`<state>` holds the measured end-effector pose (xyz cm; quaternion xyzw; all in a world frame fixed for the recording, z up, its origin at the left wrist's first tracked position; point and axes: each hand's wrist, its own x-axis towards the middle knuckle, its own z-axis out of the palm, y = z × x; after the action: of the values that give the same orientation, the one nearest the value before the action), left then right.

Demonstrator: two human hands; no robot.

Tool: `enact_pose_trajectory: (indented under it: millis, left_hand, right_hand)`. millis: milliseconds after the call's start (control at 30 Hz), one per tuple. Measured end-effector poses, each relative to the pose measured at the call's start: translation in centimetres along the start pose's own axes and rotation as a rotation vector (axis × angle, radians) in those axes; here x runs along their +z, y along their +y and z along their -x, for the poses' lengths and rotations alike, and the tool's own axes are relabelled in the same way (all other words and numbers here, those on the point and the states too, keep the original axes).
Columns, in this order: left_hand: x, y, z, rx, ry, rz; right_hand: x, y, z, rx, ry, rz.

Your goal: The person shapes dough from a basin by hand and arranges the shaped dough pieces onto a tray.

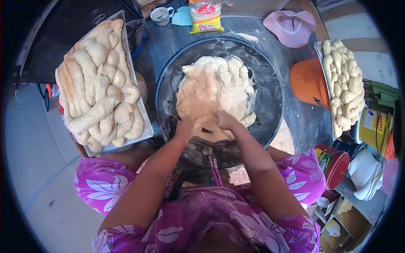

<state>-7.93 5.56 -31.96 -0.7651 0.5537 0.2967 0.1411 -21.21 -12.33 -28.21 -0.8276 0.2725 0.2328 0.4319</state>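
A large pale mass of floured dough [211, 86] lies in a wide black basin [270, 101], its surface lumpy and dusted with flour. At the dough's near left edge is my left hand [184, 126], closed, its fingers partly sunk in the dough and flour. My right hand [227, 121] is curled against the near right edge of the same dough. A short gap separates the two hands. Flour smears the basin's inner wall. The fingertips of both hands are hidden.
Left, a tray [145, 122] bears piled dough strands [99, 80]; right, another tray [319, 55] holds braided dough [344, 84] by an orange bucket [308, 82]. Behind stand a cup [161, 16], a bread crumbs bag [206, 17] and a pink hat [291, 27]. Paint buckets [335, 166] stand right.
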Motion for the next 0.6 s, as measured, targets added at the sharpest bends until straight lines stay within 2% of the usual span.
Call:
enact_pose_trajectory:
  millis: [67, 133, 167, 200, 233, 267, 333, 367, 400, 433, 467, 500, 533, 567, 600]
  left_hand:
    - [-5.1, 3.0, 3.4, -0.082, -0.096, 0.42]
    - [-6.1, 4.8, 3.3, 0.147, -0.169, 0.342]
    - [-5.8, 5.2, 2.3, 0.235, -0.093, 0.557]
    - [-6.3, 5.4, 0.8, 0.321, -0.006, 0.766]
    - [-10.1, 5.9, 0.5, 0.174, -0.016, 0.697]
    - [-14.7, 6.1, 1.1, 0.023, -0.028, 0.629]
    - [-19.8, 5.2, 3.2, -0.028, 0.479, 0.804]
    - [-19.7, 4.7, 2.0, -0.044, 0.517, 0.8]
    - [-18.2, 4.4, -0.2, -0.063, 0.7, 1.098]
    - [-17.7, 4.4, -1.2, -0.068, 0.884, 1.394]
    - [-19.4, 5.0, 0.7, -0.066, 0.912, 1.391]
    - [-21.7, 6.0, 3.7, -0.024, 0.687, 1.927]
    - [-23.2, 6.9, 5.8, 0.043, 0.378, 2.431]
    - [-22.6, 7.3, 5.9, -0.012, 0.552, 2.241]
    - [-23.5, 9.0, 7.3, 0.005, 0.563, 2.237]
  right_hand:
    - [-1.3, 1.3, 1.5, -0.026, -0.031, 0.1]
    - [-0.7, 2.5, 2.5, -0.289, 0.027, 0.163]
    - [0.1, 2.3, 2.6, -0.311, 0.032, 0.18]
    - [1.2, 1.5, 2.4, -0.44, 0.153, 0.094]
    - [1.6, 0.3, 2.1, -0.576, 0.267, 0.002]
    - [1.2, -1.9, 2.6, -0.616, 0.264, 0.015]
    - [-1.6, -7.4, 5.5, -0.014, 0.168, -1.197]
    - [-2.6, -8.7, 5.7, -0.032, 0.149, -1.295]
    - [-3.3, -10.3, 6.5, -0.058, 0.137, -1.274]
    - [-3.7, -12.3, 7.5, -0.162, 0.247, -1.316]
    - [-3.8, -13.7, 8.2, -0.265, 0.36, -1.361]
    - [-2.3, -12.5, 6.0, -0.442, 0.357, -1.389]
    - [-2.8, -13.0, 6.6, -0.465, 0.355, -1.38]
    - [-3.6, -13.1, 7.3, -0.376, 0.531, -1.308]
    - [-4.4, -13.0, 8.2, -0.279, 0.706, -1.232]
